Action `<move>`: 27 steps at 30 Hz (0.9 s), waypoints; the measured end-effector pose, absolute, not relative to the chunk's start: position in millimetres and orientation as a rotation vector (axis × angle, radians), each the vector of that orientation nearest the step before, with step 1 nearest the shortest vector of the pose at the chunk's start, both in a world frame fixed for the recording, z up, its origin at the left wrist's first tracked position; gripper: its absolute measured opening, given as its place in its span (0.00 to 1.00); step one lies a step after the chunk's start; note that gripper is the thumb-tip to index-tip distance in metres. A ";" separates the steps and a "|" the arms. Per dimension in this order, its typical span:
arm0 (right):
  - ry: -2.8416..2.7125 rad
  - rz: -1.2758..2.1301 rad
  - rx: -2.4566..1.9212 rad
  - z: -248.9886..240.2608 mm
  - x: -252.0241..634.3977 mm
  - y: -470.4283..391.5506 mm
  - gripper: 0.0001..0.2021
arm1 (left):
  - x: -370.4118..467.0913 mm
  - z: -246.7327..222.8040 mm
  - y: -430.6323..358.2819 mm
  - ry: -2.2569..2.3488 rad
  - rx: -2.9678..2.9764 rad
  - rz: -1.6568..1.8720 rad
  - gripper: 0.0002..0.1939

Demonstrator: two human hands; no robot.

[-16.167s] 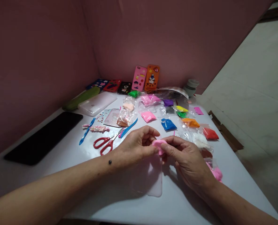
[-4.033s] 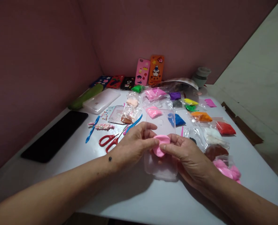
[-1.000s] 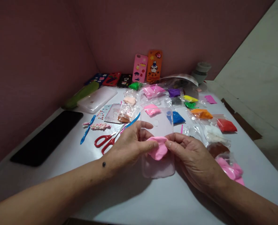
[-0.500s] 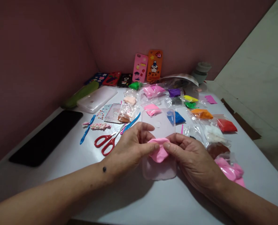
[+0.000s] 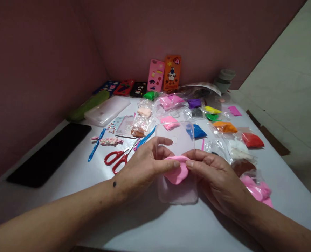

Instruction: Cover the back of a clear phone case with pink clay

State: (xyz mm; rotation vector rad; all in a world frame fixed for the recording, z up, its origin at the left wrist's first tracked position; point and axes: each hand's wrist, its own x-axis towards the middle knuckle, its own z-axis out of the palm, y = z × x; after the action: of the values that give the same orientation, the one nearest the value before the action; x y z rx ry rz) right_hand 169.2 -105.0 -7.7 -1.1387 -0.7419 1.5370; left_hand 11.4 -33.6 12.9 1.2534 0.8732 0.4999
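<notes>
Between my two hands a clear phone case (image 5: pixel 175 192) is held up, tilted, over the white table. A flattened lump of pink modelling clay (image 5: pixel 177 174) lies against the middle of the case. My left hand (image 5: pixel 152 159) grips the case from the left, its thumb pressing on the clay and its other fingers behind the case. From the right, my right hand (image 5: pixel 213 171) holds the case edge, with the thumb on the clay's upper right rim. The fingertips behind the case show only partly through it.
Red-handled scissors (image 5: pixel 116 159), a blue modelling tool (image 5: pixel 96 145) and a black phone-like slab (image 5: pixel 50 154) lie to the left. Bags of coloured clay, such as the orange one (image 5: pixel 225 127), spread behind and right. Decorated cases (image 5: pixel 172 73) lean on the back wall.
My right thumb has shifted slightly right along the clay's top edge. The clay looks a little wider and lower on the case. The whole view has moved slightly.
</notes>
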 end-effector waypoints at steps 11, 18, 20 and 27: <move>-0.877 1.440 -1.300 -15.0 169.7 -104.1 0.10 | 14.0 12.3 -34.6 0.845 1.161 0.597 0.22; -0.892 1.433 -1.278 -13.8 168.9 -102.8 0.09 | 11.7 12.0 -32.8 0.867 1.166 0.615 0.20; -0.905 1.424 -1.286 -12.7 169.4 -102.4 0.08 | 11.5 12.3 -32.9 0.868 1.167 0.605 0.20; -0.915 1.405 -1.266 -11.7 170.9 -104.1 0.09 | 11.8 10.9 -33.5 0.850 1.161 0.610 0.20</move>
State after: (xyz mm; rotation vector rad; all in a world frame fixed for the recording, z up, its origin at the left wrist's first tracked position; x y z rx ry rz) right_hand 170.9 -104.1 -11.7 -1.2663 -0.9152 1.4046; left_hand 11.8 -33.5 10.9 1.1612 0.8502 0.6103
